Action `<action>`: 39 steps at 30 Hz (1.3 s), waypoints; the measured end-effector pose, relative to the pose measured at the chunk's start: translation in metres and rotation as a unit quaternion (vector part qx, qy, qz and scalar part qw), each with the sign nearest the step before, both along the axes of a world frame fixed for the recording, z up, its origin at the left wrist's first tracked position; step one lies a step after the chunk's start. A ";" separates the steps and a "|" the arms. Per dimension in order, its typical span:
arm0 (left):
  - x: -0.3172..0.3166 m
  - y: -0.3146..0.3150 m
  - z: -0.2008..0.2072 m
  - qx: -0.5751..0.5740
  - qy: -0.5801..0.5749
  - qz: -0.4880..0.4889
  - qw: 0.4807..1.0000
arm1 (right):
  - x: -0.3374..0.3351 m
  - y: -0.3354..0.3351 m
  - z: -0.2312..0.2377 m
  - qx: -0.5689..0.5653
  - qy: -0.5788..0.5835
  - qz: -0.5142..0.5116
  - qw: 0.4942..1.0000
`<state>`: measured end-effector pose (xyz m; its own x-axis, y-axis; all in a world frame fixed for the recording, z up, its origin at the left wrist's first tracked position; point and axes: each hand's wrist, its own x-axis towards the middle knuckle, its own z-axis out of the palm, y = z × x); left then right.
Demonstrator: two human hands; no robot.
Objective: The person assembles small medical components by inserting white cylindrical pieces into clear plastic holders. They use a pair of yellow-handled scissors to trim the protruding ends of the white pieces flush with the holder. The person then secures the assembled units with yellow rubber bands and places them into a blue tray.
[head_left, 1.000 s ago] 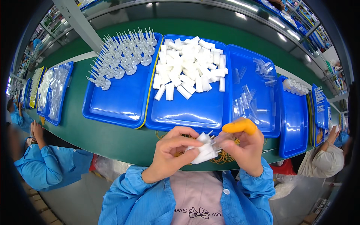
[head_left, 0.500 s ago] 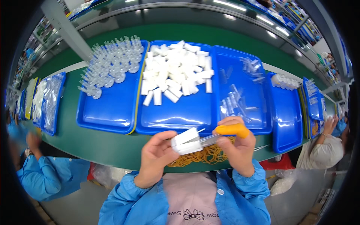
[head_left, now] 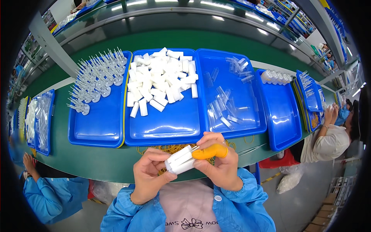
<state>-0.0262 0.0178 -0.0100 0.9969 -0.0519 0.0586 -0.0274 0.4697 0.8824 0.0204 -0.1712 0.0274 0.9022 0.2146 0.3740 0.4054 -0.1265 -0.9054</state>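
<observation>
At lower centre of the frame, your left hand (head_left: pixel 150 174) grips the lower end of a bundle of white cylindrical pieces (head_left: pixel 181 161). Your right hand (head_left: pixel 220 165), one finger in an orange cot (head_left: pixel 211 151), holds the upper end.

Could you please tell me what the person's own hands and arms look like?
The left hand shows no glove or finger cover. The right hand is ungloved too, but one finger wears an orange-yellow finger cover. The left sleeve and right sleeve are blue, loose and wrinkled, gathered at the wrists.
</observation>
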 end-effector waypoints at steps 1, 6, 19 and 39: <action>0.001 0.000 0.000 0.005 -0.010 0.001 1.000 | 0.002 -0.001 0.001 -0.037 -0.032 -0.006 0.999; 0.008 0.002 0.006 -0.036 0.042 0.039 0.998 | -0.003 -0.010 0.042 -0.043 -0.168 -0.049 0.984; 0.008 0.010 0.002 -0.033 0.063 0.078 0.994 | -0.034 0.001 0.106 0.408 -0.212 0.408 0.789; 0.015 0.011 0.004 -0.069 0.068 0.077 0.992 | 0.063 -0.073 -0.009 -0.394 -0.037 -0.149 0.906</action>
<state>-0.0111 0.0291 -0.0059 0.9916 0.1004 -0.0818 0.0074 0.5865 0.8099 0.0837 -0.2443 0.0184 0.9430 0.1919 0.2719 0.3022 -0.8359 -0.4582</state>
